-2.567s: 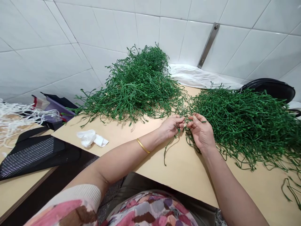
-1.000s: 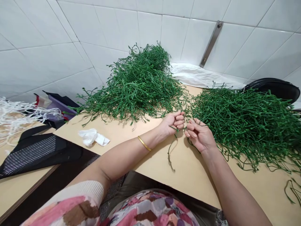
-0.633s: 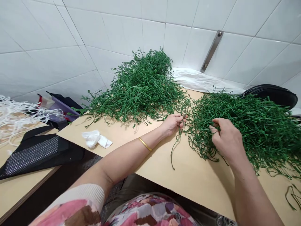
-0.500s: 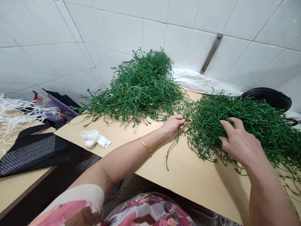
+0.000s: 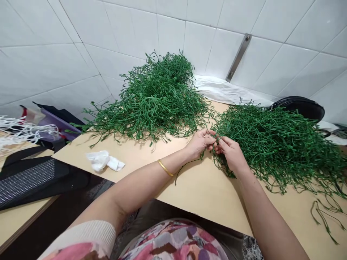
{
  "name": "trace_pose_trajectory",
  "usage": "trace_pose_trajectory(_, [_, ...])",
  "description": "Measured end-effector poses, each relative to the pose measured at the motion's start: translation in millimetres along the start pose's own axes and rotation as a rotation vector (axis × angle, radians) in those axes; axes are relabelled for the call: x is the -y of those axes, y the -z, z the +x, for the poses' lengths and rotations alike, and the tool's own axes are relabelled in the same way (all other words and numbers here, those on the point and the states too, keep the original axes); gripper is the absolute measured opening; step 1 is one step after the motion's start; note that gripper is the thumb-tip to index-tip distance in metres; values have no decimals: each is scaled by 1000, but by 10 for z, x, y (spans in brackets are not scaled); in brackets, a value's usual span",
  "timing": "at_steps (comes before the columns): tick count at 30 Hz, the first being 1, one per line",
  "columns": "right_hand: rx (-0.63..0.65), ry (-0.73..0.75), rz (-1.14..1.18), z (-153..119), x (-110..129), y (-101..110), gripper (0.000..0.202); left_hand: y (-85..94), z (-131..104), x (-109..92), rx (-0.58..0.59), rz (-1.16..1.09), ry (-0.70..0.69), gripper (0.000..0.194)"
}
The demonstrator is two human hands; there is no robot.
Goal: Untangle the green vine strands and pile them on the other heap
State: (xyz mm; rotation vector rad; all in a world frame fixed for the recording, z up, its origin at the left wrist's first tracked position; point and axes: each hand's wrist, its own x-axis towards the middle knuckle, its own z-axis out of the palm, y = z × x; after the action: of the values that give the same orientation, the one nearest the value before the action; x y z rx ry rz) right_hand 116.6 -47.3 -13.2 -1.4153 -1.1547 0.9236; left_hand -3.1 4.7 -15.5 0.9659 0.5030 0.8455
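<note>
Two heaps of thin green cords with knobbed ends lie on the pale wooden table (image 5: 189, 191): the left heap (image 5: 159, 97) and the right heap (image 5: 271, 137). Between them my left hand (image 5: 202, 143) pinches a green cord, whose loose tail (image 5: 182, 169) hangs toward the table's front. Fingertip to fingertip with it, my right hand (image 5: 229, 151) is closed on green cord too, at the near left edge of the right heap. Exactly how the strands run between the fingers is too small to tell.
A crumpled white tissue (image 5: 104, 160) lies left on the table. Black bag (image 5: 299, 108) and white cloth (image 5: 230, 90) are at the back. White cords (image 5: 27, 131) and black mesh material (image 5: 29, 180) rest on another table at left.
My right hand has moved left from over the right heap to meet my left hand, and its fingers have closed on cord. The view has shifted slightly.
</note>
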Motion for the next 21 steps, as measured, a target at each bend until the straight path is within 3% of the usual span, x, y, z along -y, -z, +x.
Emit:
trace_pose_trajectory(2, [-15,-16,166,28,-43,-12,19,-23,-7,5,-42,10,-19,33])
trace_pose_trajectory(6, [-113,24,282,45,-67,9,19,-30,14,29,-235,9,-6,42])
trace_pose_trajectory(13, [-103,31,235,30,-67,15,19,-6,21,55,-93,105,59,14])
trace_pose_trajectory(21, [-187,63,420,-5,-37,-52,15,12,10,20,-99,-47,122,13])
